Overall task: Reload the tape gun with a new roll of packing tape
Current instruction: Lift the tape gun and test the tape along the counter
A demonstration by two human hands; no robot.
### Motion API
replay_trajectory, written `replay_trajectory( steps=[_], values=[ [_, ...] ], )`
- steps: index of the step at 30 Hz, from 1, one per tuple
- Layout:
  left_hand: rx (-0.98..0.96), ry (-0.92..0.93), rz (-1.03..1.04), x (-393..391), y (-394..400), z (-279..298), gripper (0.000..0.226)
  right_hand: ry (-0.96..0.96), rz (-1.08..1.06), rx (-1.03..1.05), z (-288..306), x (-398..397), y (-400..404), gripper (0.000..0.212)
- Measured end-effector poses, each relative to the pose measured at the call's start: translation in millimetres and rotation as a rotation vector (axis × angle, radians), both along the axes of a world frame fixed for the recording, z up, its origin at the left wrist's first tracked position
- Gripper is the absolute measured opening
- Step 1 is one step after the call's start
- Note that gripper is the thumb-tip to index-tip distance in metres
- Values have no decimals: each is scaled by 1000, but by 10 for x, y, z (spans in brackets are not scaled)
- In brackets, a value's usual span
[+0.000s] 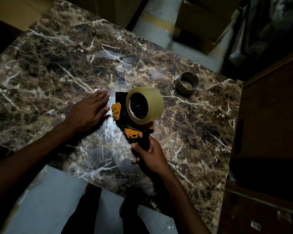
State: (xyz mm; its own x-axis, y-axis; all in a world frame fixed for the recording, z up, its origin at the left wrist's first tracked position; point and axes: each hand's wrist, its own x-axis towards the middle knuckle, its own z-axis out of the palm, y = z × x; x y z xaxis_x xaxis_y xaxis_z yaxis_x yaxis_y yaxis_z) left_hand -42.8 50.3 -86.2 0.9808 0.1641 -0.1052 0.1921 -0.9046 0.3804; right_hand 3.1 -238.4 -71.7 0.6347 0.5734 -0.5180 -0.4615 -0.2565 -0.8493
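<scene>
A black and orange tape gun [125, 122] stands on the brown marble table [57, 65], near its middle. A full roll of clear packing tape [155, 103] sits on the gun's hub. My right hand [150, 156] is closed around the gun's black handle at its lower end. My left hand [88, 112] lies flat on the table with fingers spread, its fingertips just left of the gun's orange front flap. An empty cardboard tape core [187, 83] stands on the table to the upper right of the gun.
Cardboard boxes [200, 22] stand on the pale floor beyond the table's far edge. A dark wooden cabinet [269, 132] borders the table on the right. More boxes [15, 10] sit at the top left. My legs show below the table's near edge.
</scene>
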Motion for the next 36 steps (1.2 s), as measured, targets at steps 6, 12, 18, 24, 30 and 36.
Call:
replay_trajectory(
  steps=[6, 12, 18, 24, 30, 36],
  values=[
    [24, 116, -130, -45, 181, 53, 94, -18, 23, -49, 26, 31, -23, 22],
    [81, 114, -129, -84, 51, 100, 82, -16, 1, -73, 52, 40, 0, 5],
    [116, 102, -166, -72, 67, 53, 78, -122, 6, -134, 20, 7, 82, 26],
    [118, 118, -205, -88, 108, 52, 81, -180, -23, -186, -26, -50, 95, 22],
    [104, 157, -241, -109, 136, 94, 81, -165, -41, -214, 9, -132, 105, 34],
    [127, 208, -252, -65, 135, 157, 83, -171, -57, -251, 133, -154, -71, 26]
  ],
)
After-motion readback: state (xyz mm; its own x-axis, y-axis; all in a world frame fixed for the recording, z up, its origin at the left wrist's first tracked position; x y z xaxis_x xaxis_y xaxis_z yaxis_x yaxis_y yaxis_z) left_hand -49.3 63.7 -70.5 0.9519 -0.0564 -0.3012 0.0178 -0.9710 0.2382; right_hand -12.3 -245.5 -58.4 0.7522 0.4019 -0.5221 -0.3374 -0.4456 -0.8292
